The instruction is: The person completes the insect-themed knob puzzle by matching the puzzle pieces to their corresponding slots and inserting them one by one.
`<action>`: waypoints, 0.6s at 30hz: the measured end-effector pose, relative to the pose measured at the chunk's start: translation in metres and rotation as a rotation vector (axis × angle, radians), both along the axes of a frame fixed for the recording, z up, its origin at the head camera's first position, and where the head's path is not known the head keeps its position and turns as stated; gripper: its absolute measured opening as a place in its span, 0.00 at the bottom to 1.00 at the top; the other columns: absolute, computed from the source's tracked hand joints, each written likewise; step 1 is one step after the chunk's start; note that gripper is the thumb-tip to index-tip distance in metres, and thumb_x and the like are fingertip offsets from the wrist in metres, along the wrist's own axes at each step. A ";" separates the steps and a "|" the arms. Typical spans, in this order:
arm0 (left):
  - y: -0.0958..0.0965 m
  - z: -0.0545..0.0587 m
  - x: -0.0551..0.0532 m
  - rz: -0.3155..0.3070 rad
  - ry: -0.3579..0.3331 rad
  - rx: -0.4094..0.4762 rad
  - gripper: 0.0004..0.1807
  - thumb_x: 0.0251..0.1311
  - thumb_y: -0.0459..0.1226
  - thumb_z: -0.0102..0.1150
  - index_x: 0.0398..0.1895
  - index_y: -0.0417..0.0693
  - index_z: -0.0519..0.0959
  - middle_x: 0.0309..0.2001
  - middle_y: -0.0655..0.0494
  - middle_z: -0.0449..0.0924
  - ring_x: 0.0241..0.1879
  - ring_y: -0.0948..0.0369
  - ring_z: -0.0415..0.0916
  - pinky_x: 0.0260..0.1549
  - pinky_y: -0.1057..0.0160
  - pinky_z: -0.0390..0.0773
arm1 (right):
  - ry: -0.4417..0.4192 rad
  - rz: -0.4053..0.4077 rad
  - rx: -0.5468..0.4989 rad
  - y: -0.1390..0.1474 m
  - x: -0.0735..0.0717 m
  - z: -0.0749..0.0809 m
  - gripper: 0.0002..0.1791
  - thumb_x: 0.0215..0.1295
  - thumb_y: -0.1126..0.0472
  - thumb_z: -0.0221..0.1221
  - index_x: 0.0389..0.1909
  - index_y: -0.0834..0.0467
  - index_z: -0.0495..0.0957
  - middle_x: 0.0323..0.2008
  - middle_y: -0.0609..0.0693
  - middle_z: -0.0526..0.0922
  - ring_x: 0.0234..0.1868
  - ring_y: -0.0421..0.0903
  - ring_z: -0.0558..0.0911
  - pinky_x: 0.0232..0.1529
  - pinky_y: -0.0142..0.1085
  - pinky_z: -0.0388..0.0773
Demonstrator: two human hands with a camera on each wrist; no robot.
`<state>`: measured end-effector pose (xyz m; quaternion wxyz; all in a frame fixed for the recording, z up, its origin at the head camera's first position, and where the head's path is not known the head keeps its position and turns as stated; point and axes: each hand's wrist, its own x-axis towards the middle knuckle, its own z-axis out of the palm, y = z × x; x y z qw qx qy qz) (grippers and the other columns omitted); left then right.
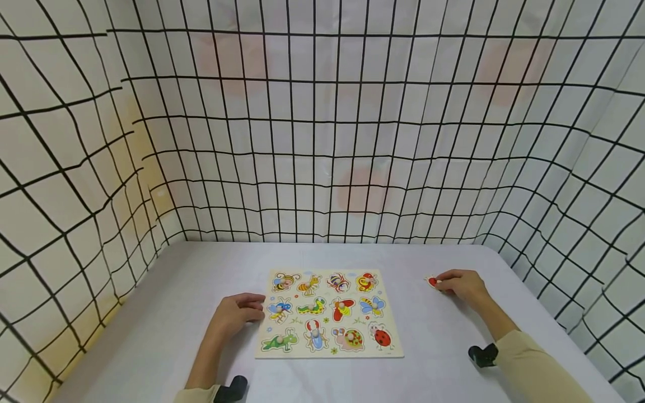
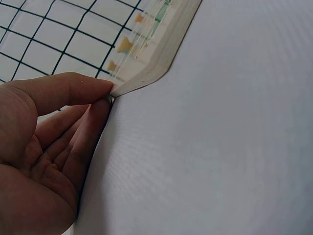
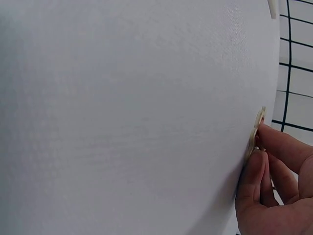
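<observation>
A light wooden puzzle board (image 1: 398, 350) lies flat on the table, covered with colourful insect pictures, most of them bearing small knobs. My left hand (image 1: 233, 318) rests by the board's left side, its fingertips and thumb touching the edge. The left wrist view shows those tips meeting at the board's edge (image 2: 156, 73). Off to the right of the board, my right hand (image 1: 463, 286) pinches a small red puzzle piece (image 1: 432, 282) close to the tabletop. In the right wrist view the piece (image 3: 253, 137) appears edge-on, its picture mostly hidden by the fingers.
The ladybug picture (image 1: 381, 337) at the board's lower right shows no knob. A white tabletop (image 1: 322, 383) surrounds the board. White walls with a black grid (image 1: 322, 140) enclose the back and both sides. A black strap piece (image 1: 482, 356) sits at the right cuff.
</observation>
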<state>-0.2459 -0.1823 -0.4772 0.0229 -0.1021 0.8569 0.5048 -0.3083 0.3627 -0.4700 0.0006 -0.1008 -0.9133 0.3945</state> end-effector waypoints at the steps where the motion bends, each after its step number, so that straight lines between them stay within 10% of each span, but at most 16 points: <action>1: 0.000 0.000 0.000 0.000 0.000 0.002 0.18 0.55 0.32 0.70 0.51 0.45 0.86 0.35 0.55 0.85 0.37 0.57 0.77 0.38 0.62 0.74 | 0.003 -0.003 0.005 0.000 0.000 0.000 0.20 0.61 0.56 0.68 0.48 0.65 0.85 0.47 0.62 0.85 0.46 0.52 0.78 0.37 0.35 0.72; 18: -0.001 -0.003 -0.001 -0.024 0.021 0.011 0.19 0.54 0.32 0.71 0.51 0.43 0.86 0.35 0.55 0.85 0.36 0.58 0.76 0.35 0.63 0.72 | -0.006 -0.045 0.002 -0.008 0.001 0.004 0.17 0.57 0.59 0.69 0.45 0.64 0.86 0.43 0.60 0.86 0.41 0.50 0.79 0.33 0.35 0.73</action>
